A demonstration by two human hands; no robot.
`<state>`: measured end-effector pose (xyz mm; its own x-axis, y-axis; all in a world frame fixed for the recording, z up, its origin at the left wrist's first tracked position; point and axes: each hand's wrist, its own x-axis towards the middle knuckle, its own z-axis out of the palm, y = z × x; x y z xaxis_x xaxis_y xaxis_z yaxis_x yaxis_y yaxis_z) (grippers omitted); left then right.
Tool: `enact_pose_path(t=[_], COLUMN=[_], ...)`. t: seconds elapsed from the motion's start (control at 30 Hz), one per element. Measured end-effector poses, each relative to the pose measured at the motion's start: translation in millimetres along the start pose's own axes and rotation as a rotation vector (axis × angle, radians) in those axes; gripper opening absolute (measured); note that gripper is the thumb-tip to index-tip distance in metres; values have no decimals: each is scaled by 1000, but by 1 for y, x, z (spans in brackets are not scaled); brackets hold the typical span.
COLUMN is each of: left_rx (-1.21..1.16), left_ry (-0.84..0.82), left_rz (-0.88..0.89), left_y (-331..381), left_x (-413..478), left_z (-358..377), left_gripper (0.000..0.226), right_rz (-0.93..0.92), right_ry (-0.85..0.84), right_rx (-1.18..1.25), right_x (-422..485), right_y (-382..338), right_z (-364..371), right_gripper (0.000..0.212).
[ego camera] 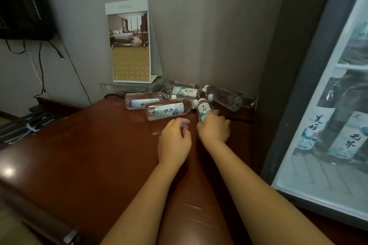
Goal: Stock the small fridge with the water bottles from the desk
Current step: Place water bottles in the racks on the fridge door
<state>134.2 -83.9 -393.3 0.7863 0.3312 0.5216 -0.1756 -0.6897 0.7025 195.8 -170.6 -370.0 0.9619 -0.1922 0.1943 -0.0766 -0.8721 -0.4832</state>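
Several water bottles [187, 92] are lying on their sides in a heap at the back right corner of the tabletop [89, 145], close to the wall. The right hand [215, 128] is curling its fingers round the lower end of the nearest bottle [204, 110]. The left hand [174, 139] is hovering just beside it, fingers loosely bent and holding nothing, near another bottle [168, 111]. The small fridge [310, 77] is standing at the right, with upright bottles [345, 142] showing inside. A calendar [130, 45] is standing behind the heap.

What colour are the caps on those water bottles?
White; the water bottle caps show best in the head view.
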Motion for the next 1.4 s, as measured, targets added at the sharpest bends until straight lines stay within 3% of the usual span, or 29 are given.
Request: enact_pose_path(t=[0.2, 0.4, 0.57, 0.77, 0.9, 1.0, 1.23, 1.4], left_rx=[-46, -144, -482, -721, -860, -860, -820, -808], left_ry=[-173, -106, -86, -178, -181, -203, -307, -490], left_rz=[-155, -243, -507, -640, -615, -571, -337, -247], left_y=[-5, 1, 15, 31, 42, 52, 84, 104], left_x=[-2, -7, -20, -48, -67, -78, -110, -144], left_z=[1, -10, -22, -35, -52, -67, -87, -92], left_gripper=[27, 21, 17, 28, 34, 51, 44, 42], right_rz=[-54, -277, -242, -345, -378, -365, -294, -251], right_ry=[25, -16, -75, -53, -73, -212, -423, -479], right_rx=[-39, -128, 2, 108, 250, 441, 687, 795], right_x=[-39, -88, -111, -152, -179, -190, -208, -226], right_y=[14, 20, 29, 51, 70, 83, 111, 141], right_z=[-14, -22, -34, -44, -57, -75, -116, -135], right_gripper=[67, 74, 73, 73, 74, 80, 72, 61])
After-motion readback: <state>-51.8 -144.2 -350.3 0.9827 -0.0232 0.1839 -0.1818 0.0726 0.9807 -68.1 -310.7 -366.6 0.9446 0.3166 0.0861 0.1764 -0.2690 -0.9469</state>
